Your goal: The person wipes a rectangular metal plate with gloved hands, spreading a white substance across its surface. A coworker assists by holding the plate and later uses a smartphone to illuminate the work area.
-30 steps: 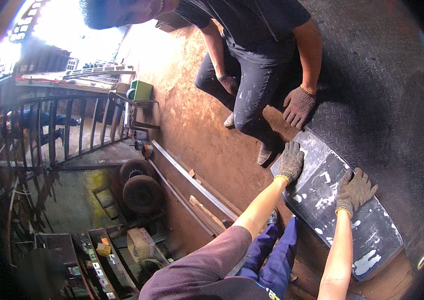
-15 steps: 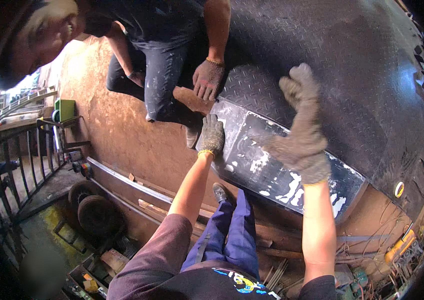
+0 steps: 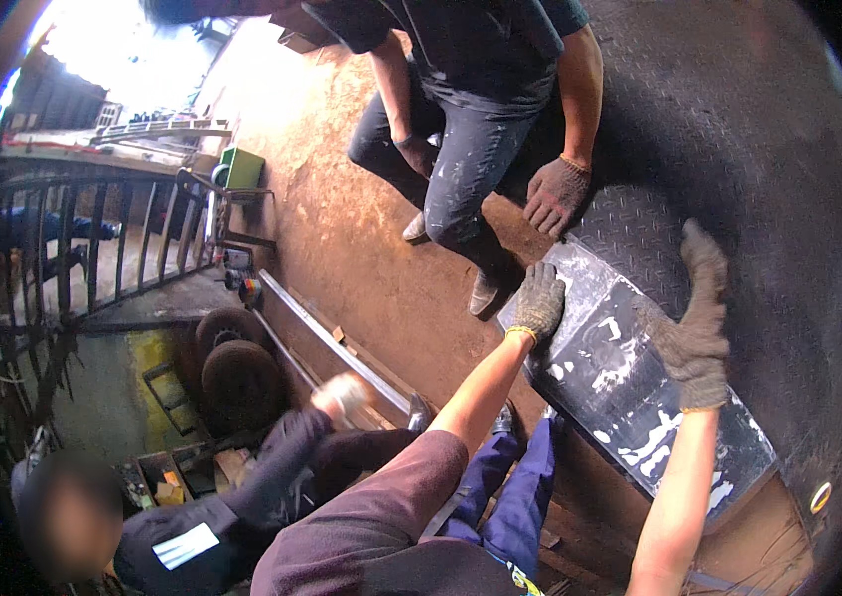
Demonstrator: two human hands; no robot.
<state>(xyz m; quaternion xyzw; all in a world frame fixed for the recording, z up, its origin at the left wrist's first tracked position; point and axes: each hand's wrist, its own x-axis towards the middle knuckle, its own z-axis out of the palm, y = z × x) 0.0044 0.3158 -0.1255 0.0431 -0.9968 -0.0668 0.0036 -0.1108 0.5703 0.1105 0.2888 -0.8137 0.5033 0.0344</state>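
A long, box-like metal piece [image 3: 595, 382], dark with scraped white patches, lies slantwise before me. At its far left end my left hand [image 3: 538, 302], in a grey knit glove, lies flat with fingers stretched out over the edge. Above the piece's middle I hold my right hand [image 3: 694, 338], also gloved, with thumb and fingers spread and nothing in it. Whether it touches the surface I cannot tell. Just beyond my left hand, a co-worker's gloved hand [image 3: 557, 195] rests by the corner of the piece and a dark tread plate [image 3: 639, 223].
A co-worker in dark trousers [image 3: 481, 149] crouches at the far side. Another person in a dark sleeve [image 3: 272, 452] is at lower left. Beyond lie a metal rail [image 3: 327, 338], tyres [image 3: 240, 379], a black railing [image 3: 108, 238] and a green box [image 3: 240, 169].
My view has swung left, so the metal piece and both hands appear farther right. A second person has come in at lower left. My left hand stays on the piece.
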